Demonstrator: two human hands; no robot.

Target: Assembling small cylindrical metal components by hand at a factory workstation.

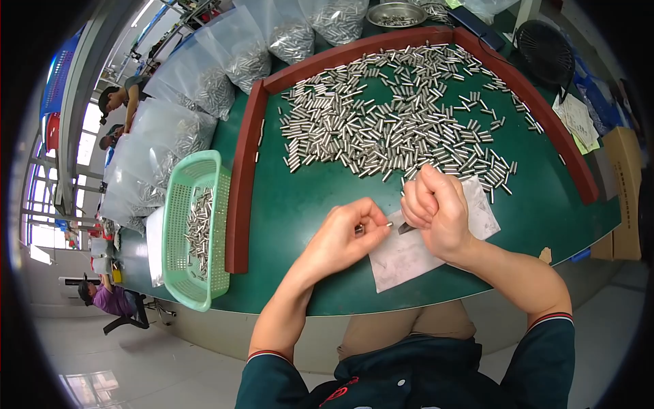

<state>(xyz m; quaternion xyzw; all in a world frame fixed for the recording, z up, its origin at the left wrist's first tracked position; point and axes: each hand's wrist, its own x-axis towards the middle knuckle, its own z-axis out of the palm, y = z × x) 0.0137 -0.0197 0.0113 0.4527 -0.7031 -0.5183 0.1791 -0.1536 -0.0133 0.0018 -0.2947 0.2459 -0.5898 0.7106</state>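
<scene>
Above the near part of the green table, my left hand pinches a small metal pin between thumb and fingers, its end poking out toward the right. Another bit of metal shows within the curled fingers. Close beside it, my right hand is closed around a small tool with a dark flat blade; its handle is hidden in the fist. The blade points at the pin, a small gap apart. Under both hands lies a smudged white sheet. Beyond them spreads a big heap of loose metal pins.
A dark red wooden border frames the heap. At left stands a green basket with pins inside, beside several clear bags of pins. A metal bowl and a black fan are at the back. Other people work far left.
</scene>
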